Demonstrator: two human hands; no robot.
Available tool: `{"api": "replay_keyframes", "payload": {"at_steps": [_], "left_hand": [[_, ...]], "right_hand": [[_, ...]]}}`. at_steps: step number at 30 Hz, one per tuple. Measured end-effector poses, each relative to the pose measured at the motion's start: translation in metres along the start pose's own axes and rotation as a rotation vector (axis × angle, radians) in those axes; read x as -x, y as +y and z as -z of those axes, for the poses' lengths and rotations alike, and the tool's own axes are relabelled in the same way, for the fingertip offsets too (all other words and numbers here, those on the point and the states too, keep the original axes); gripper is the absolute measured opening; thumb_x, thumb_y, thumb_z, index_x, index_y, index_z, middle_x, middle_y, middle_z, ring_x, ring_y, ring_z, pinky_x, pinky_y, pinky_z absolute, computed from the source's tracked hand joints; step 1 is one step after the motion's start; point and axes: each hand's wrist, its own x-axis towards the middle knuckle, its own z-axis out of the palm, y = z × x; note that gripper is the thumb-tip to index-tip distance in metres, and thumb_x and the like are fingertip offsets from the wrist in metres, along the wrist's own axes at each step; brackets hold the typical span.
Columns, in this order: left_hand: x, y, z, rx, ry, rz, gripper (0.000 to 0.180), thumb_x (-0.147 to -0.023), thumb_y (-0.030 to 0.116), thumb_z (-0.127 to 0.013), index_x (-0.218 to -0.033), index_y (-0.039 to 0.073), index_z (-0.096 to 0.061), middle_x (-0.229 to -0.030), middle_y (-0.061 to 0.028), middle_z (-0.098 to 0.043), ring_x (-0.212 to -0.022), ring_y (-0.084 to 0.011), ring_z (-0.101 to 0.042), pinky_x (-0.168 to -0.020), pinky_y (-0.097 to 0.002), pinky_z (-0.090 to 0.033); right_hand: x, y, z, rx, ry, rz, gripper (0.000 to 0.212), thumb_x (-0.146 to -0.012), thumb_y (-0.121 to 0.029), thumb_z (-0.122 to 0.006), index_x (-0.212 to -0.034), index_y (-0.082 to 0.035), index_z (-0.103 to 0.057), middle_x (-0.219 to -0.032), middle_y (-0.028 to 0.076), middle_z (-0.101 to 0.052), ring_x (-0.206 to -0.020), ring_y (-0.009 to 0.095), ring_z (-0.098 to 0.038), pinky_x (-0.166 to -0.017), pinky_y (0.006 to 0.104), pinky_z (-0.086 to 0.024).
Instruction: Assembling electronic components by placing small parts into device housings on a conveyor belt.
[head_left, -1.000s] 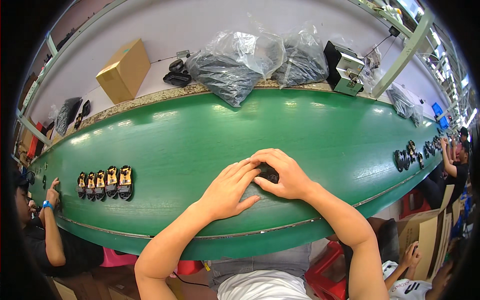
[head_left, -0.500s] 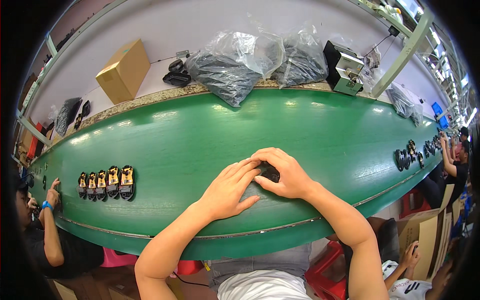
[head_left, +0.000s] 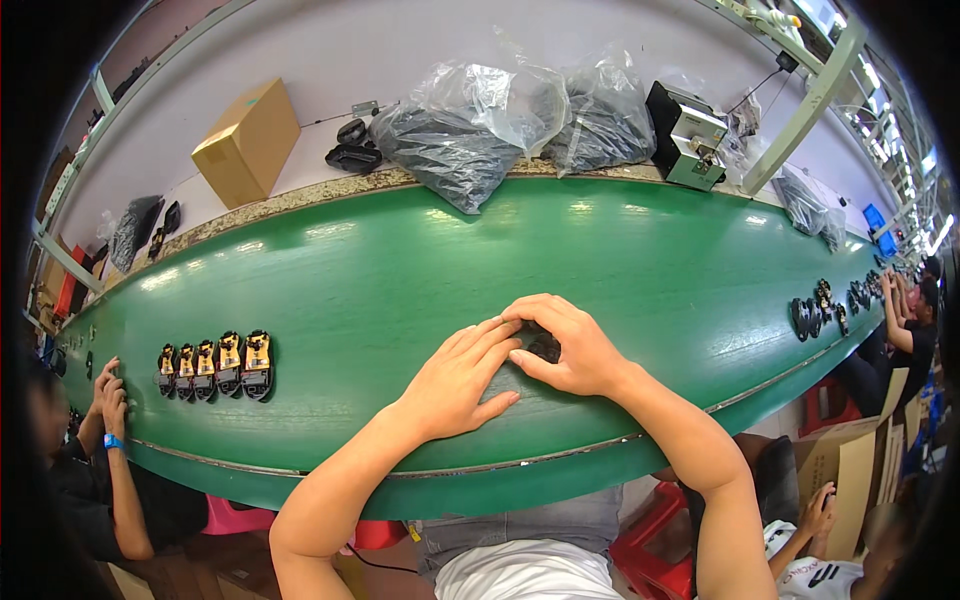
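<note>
Over the green conveyor belt, my right hand (head_left: 568,348) curls round a small black part (head_left: 543,346). Most of that part is hidden under the fingers and thumb, so its kind cannot be made out. My left hand (head_left: 458,378) lies beside it with fingers stretched out and thumb apart. Its fingertips meet those of my right hand at the far side of the black part. To the left, several opened black computer mice (head_left: 229,364) stand in a row, their yellowish circuit boards showing.
The green belt (head_left: 400,270) runs across in front of me. Bags of black parts (head_left: 450,130), a cardboard box (head_left: 248,142) and a metal device (head_left: 695,140) line its far ledge. More black parts (head_left: 808,316) lie at right. A co-worker's hand (head_left: 110,392) rests at the left edge.
The row of opened mice has shifted slightly to the right. At the left, the co-worker's arms have moved. My own hands hold almost the same pose.
</note>
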Motion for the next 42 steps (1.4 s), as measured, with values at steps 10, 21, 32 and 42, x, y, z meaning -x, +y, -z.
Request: {"api": "replay_keyframes", "payload": {"at_steps": [10, 21, 32, 42], "left_hand": [[0.0018, -0.0009, 0.0004, -0.029, 0.007, -0.015, 0.062, -0.093, 0.035, -0.072, -0.14, 0.0, -0.053, -0.154, -0.0185, -0.047, -0.148, -0.0349, -0.039, -0.12, -0.048, -0.034], [0.0014, 0.0002, 0.0037, -0.005, -0.02, 0.005, 0.063, -0.093, 0.036, -0.071, -0.141, -0.001, -0.053, -0.154, -0.02, -0.046, -0.148, -0.0361, -0.039, -0.121, -0.0491, -0.033], [0.0006, -0.0002, 0.0046, 0.004, -0.016, -0.004, 0.065, -0.093, 0.035, -0.072, -0.144, -0.002, -0.052, -0.156, -0.0201, -0.046, -0.148, -0.0373, -0.039, -0.122, -0.0498, -0.032], [0.0, 0.0003, 0.0067, -0.005, -0.018, -0.013, 0.062, -0.092, 0.034, -0.072, -0.14, 0.001, -0.052, -0.158, -0.0177, -0.044, -0.148, -0.0362, -0.038, -0.121, -0.0487, -0.033]], "right_hand": [[-0.0006, 0.0005, -0.0017, 0.004, 0.009, -0.005, 0.044, -0.085, -0.018, -0.077, -0.124, -0.002, -0.064, -0.123, 0.016, -0.068, -0.112, 0.034, -0.065, -0.097, 0.0426, -0.054], [-0.0026, -0.0025, -0.0023, -0.026, 0.002, -0.016, 0.042, -0.085, -0.019, -0.075, -0.122, -0.003, -0.064, -0.121, 0.016, -0.067, -0.113, 0.035, -0.064, -0.098, 0.0438, -0.052], [-0.0037, -0.0026, -0.0004, -0.026, -0.007, -0.017, 0.04, -0.086, -0.019, -0.074, -0.122, -0.003, -0.064, -0.12, 0.017, -0.067, -0.113, 0.036, -0.064, -0.097, 0.0443, -0.052], [-0.0043, -0.003, 0.0013, -0.032, 0.003, -0.036, 0.039, -0.087, -0.02, -0.075, -0.121, -0.003, -0.064, -0.118, 0.016, -0.068, -0.108, 0.035, -0.066, -0.094, 0.0433, -0.053]]}}
